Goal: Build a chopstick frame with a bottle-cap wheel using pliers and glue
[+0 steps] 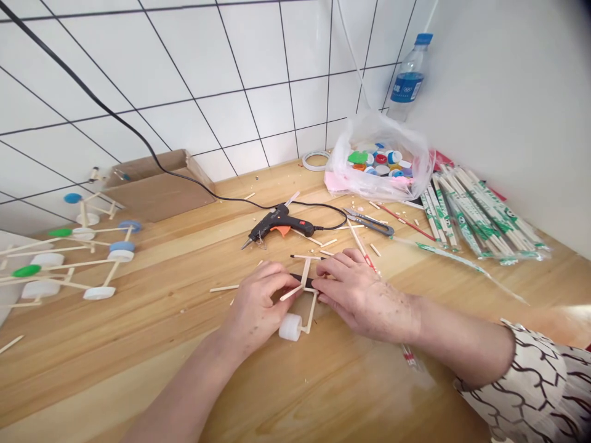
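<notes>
The left hand (253,307) curls and the right hand (357,295) lies flatter, together pinching a stick frame (305,275) with a white bottle-cap wheel (290,327) on the wooden table (138,351). Beyond them lie a black glue gun (277,224), a plastic bag of bottle caps (378,166) and wrapped chopsticks (480,215).

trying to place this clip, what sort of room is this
Probably a home craft corner: a wooden counter against a white tiled wall, a hot glue gun, and wrapped chopsticks beside a bag of bottle caps.
</notes>
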{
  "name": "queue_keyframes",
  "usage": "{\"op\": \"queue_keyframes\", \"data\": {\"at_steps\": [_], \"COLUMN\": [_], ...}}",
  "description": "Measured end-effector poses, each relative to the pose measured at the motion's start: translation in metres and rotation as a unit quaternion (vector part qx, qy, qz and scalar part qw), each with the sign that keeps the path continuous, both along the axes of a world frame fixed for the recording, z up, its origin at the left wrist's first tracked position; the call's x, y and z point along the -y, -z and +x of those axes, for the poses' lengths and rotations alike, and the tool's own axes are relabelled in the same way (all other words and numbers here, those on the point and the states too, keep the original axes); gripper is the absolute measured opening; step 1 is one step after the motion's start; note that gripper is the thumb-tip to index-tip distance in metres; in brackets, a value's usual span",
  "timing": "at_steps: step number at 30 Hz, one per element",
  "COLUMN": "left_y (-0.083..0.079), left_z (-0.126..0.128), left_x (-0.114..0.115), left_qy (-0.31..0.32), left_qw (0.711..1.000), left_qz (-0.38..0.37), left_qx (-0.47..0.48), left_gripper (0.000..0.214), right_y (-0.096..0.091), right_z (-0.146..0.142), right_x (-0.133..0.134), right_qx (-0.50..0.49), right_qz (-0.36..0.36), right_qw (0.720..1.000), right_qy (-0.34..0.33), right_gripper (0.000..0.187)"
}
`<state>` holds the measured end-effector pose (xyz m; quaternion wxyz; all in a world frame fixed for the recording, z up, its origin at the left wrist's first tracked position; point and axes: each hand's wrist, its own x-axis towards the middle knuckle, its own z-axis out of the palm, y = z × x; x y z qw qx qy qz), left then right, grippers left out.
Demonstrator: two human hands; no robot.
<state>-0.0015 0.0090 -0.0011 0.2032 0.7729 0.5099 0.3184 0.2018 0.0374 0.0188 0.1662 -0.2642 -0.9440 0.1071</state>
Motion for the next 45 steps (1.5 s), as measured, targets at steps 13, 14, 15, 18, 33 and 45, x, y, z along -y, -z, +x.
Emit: {"op": "queue_keyframes", "data": {"at_steps": [13,14,15,18,33,45], "left_y": [-0.002,-0.002,-0.003,-0.003,-0.030,-0.027], "left_z": [0.001,0.001,0.001,0.001,-0.055,-0.103], "left_x": [0.001,0.001,0.001,0.000,-0.008,-0.018], "left_qy": [-0.008,-0.008,-0.006,-0.005,-0.027,-0.061], "left_qw": [1.000,1.000,1.000,1.000,0.986,0.947], "left_qz": [-0.026,-0.025,-0.023,-0.013,-0.165,-0.246], "left_qx": [0.011,0.010,0.009,0.003,-0.020,-0.198], "left_gripper": [0.006,0.005,0.006,0.009,0.013,0.014], "right_y": [0.002,0.003,0.003,0.004,-0.009,0.001], "right_z": [0.000,0.000,0.000,0.000,0.001,0.010], "right_x": [0.001,0.000,0.000,0.000,-0.001,-0.012], "right_qx": [0.012,0.014,0.016,0.019,-0.052,-0.057], "right_qz": [0.007,0.009,0.011,0.015,-0.007,-0.019], "right_qw": [1.000,1.000,1.000,1.000,0.998,0.998], "right_qy": [-0.007,-0.007,-0.008,-0.009,0.016,0.022], "right_gripper": [0.016,0.016,0.016,0.015,0.019,0.016]}}
